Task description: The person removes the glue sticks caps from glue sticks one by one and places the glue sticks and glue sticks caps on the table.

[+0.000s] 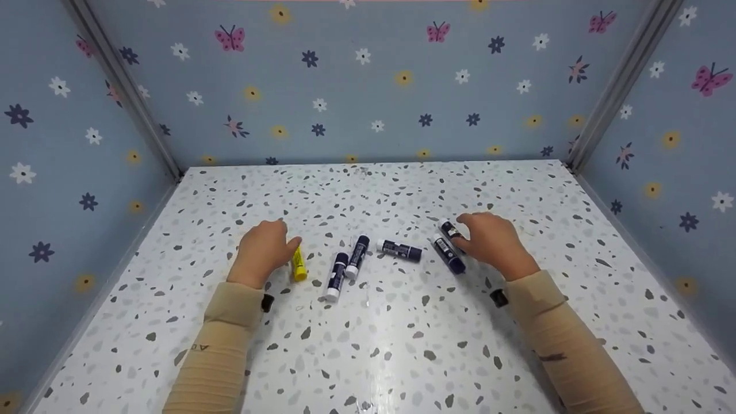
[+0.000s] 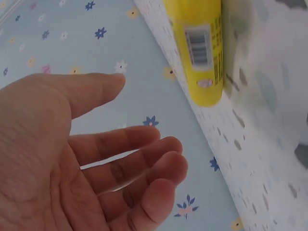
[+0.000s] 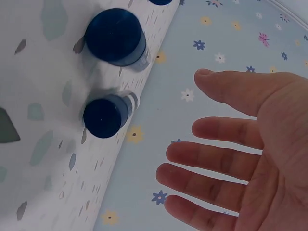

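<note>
Speckled tabletop (image 1: pixel 402 328), blue flowered walls (image 1: pixel 345 57), tubes (image 1: pixel 398 250) between left hand (image 1: pixel 261 253) and right hand (image 1: pixel 495 242), each grip's fingers apart

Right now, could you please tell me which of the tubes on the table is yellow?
The yellow tube is the leftmost in the head view, lying beside the left hand; the other five tubes are mostly dark.

white tabletop (image 1: pixel 397 333) flecked with grey; blue wall (image 1: pixel 368 86) printed with flowers (image 1: pixel 310 58), butterflies (image 1: pixel 230 38), set behind tabletop; grey posts (image 1: pixel 126 89) seen at tabletop's far corners.
</note>
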The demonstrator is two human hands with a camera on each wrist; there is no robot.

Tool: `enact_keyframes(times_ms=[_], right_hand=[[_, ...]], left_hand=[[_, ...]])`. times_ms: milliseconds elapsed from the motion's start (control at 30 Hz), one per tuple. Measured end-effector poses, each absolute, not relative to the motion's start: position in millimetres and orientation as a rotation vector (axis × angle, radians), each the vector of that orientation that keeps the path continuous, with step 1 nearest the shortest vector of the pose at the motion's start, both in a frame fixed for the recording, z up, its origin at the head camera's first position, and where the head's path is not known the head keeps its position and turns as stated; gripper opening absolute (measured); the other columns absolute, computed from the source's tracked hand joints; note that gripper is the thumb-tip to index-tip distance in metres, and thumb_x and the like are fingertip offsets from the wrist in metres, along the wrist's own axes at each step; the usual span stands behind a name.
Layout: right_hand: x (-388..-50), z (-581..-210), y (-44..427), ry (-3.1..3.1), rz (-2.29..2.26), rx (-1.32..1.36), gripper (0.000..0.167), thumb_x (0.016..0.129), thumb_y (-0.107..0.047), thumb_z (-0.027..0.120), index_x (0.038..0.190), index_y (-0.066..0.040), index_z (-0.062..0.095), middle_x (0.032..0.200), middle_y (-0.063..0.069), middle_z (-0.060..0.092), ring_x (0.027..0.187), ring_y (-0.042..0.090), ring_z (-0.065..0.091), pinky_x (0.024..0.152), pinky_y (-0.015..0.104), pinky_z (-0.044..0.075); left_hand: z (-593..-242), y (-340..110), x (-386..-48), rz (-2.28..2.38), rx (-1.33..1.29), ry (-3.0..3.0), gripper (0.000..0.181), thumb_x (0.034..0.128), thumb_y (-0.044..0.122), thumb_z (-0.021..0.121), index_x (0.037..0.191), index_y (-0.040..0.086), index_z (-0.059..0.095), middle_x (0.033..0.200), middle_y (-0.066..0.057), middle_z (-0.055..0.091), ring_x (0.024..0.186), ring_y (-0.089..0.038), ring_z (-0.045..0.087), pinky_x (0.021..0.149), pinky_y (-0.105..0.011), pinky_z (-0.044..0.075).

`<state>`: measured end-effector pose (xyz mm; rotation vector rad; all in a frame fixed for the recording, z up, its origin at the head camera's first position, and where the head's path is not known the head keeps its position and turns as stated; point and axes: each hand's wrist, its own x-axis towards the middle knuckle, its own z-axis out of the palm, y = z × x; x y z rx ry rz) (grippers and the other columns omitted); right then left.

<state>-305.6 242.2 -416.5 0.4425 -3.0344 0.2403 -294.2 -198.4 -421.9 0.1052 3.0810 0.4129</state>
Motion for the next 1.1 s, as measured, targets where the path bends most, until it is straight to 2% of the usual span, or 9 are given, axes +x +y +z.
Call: enact_keyframes(times_ms=[300, 533, 767, 900, 1100], right_hand=[[-302, -416, 234, -3.01, 0.264, 0.534, 0.051, 0.099, -0.033, 0.078, 0.137, 0.0, 0.07, 0.122, 0.021, 0.078, 0.103, 0.039, 0.076, 0.09, 0.057, 0.061], [-301, -417, 233, -3.048, 0.263, 0.536, 0.051, 0.1, -0.036, 0.077, 0.137, 0.0, 0.071, 0.127, 0.021, 0.078, 0.11, 0.04, 0.075, 0.095, 0.057, 0.061], [-301, -416, 233, -3.041, 0.284, 0.529, 0.05, 0.1, -0.037, 0.076, 0.135, -0.001, 0.072, 0.125, 0.02, 0.078, 0.107, 0.039, 0.076, 0.092, 0.056, 0.062], [-300, -416, 232, -3.043, 0.287, 0.52, 0.051, 0.101, -0.037, 0.077, 0.136, 0.0, 0.072, 0.126, 0.02, 0.078, 0.109, 0.039, 0.076, 0.094, 0.056, 0.062], [-300, -417, 232, -3.026, 0.267, 0.519, 0.05, 0.1, -0.037, 0.078, 0.134, -0.001, 0.073, 0.124, 0.02, 0.079, 0.106, 0.038, 0.076, 0.091, 0.056, 0.062]], left_hand=[[-430, -189, -294, 0.457, -0.019, 3.013, 0.035, 0.1052, 0.034, 0.071, 0.097, 0.0, 0.071, 0.08, -0.01, 0.064, 0.07, -0.023, 0.057, 0.068, -0.036, 0.048], [-434, -183, -294, 0.538, -0.05, 2.975, 0.034, 0.1039, 0.032, 0.073, 0.084, 0.006, 0.065, 0.07, -0.004, 0.057, 0.063, -0.019, 0.053, 0.061, -0.032, 0.043], [-440, -180, -294, 0.604, -0.139, 2.957, 0.031, 0.1003, 0.03, 0.078, 0.096, 0.001, 0.068, 0.082, -0.009, 0.064, 0.072, -0.022, 0.058, 0.065, -0.033, 0.047], [-443, -179, -294, 0.597, -0.142, 2.963, 0.031, 0.0984, 0.029, 0.079, 0.098, -0.001, 0.069, 0.086, -0.011, 0.064, 0.074, -0.024, 0.059, 0.065, -0.034, 0.047], [-445, -178, -295, 0.638, -0.116, 2.948, 0.027, 0.0968, 0.024, 0.077, 0.085, 0.004, 0.064, 0.076, -0.008, 0.058, 0.068, -0.022, 0.056, 0.06, -0.032, 0.045]])
